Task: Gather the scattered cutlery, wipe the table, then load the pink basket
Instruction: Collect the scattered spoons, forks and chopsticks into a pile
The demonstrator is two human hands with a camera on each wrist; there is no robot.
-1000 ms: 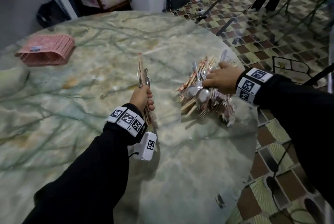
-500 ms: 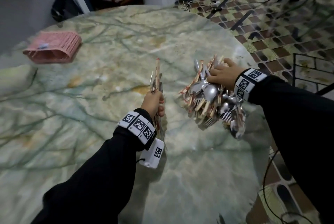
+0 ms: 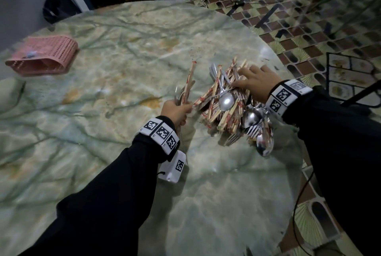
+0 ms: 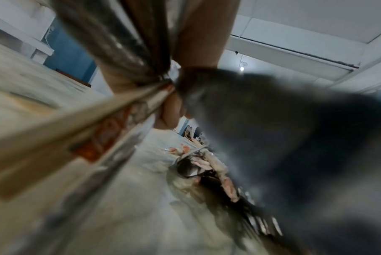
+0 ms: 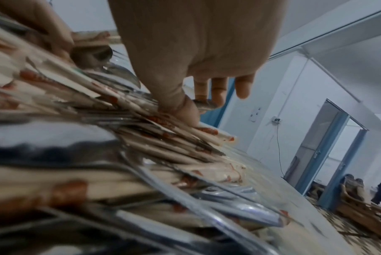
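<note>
Head view: left hand [image 3: 175,109] gripped an upright bundle [image 3: 186,88] of chopsticks and spoons, likely for adding to the cutlery pile [image 3: 231,103]; right hand [image 3: 254,82], previously curled, pressed spread fingers on it. Pink basket [image 3: 44,55] lay well apart on the table [image 3: 123,45].
Left wrist view: bundle clenched.
Right wrist view: fingers splayed, thumb [image 5: 185,110] touching chopsticks.

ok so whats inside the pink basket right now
The pink basket lies tipped on its side on the table, its opening facing the camera. The visible part of its inside holds no cutlery. A small bluish thing rests on its upper wall. The far inner corners are too dim to judge.
</note>
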